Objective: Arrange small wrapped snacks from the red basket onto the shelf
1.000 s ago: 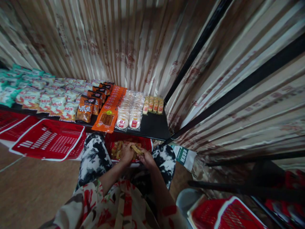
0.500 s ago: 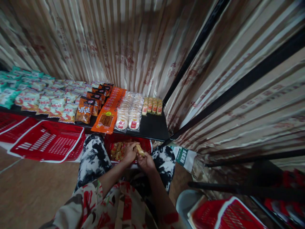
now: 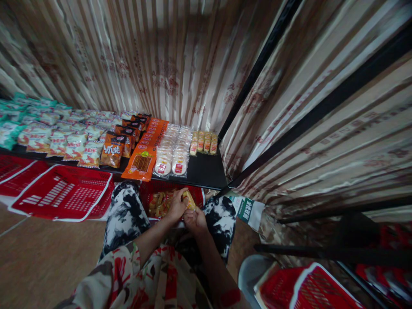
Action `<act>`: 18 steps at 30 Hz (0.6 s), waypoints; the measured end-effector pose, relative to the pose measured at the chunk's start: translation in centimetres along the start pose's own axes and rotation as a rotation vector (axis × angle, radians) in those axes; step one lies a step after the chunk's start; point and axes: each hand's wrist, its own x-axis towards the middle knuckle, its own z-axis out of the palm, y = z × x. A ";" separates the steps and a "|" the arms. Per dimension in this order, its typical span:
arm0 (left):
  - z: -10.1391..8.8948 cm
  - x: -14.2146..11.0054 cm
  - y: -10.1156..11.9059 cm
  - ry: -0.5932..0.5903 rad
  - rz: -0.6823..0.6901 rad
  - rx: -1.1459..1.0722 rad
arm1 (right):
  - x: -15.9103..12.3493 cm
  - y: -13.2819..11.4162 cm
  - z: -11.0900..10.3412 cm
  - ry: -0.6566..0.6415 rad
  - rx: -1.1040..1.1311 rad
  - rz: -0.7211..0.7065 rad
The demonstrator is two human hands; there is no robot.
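Observation:
A small yellow snack packet (image 3: 189,200) is held over the red basket (image 3: 200,193) between my knees. My left hand (image 3: 176,207) grips it from the left, fingers closed. Just below and to the right, my right hand (image 3: 195,221) has its fingers curled at the packet's lower end. Several similar wrapped snacks (image 3: 158,205) lie in that basket, partly hidden by my left hand. Matching yellow packets (image 3: 203,142) stand in short rows near the right end of the black shelf (image 3: 206,171) in front of me.
Left along the shelf are round white crackers (image 3: 162,165), an orange snack bag (image 3: 143,156), orange-black bags (image 3: 112,150) and white bags (image 3: 74,146). Another red basket (image 3: 64,193) sits on the floor at left. Black poles (image 3: 257,171) slant across at right, before a striped curtain (image 3: 161,56).
The packet between my hands has turned a little and now shows a broader yellow side. My hands stay nearly in place over the basket. The view has shifted slightly.

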 end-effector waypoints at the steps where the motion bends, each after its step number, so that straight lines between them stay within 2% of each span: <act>1: 0.1 0.1 -0.1 0.001 0.004 -0.003 | -0.1 0.1 0.1 -0.002 0.013 0.000; 8: 1.0 0.5 -0.9 -0.032 0.010 -0.047 | -0.7 0.1 0.3 0.045 0.159 0.037; 13: 1.6 0.6 -0.9 -0.059 -0.117 -0.193 | -1.1 -0.2 0.1 -0.016 0.125 0.077; 18: 1.4 0.2 0.7 -0.121 -0.261 -0.377 | -1.5 -0.6 0.0 0.008 0.105 0.080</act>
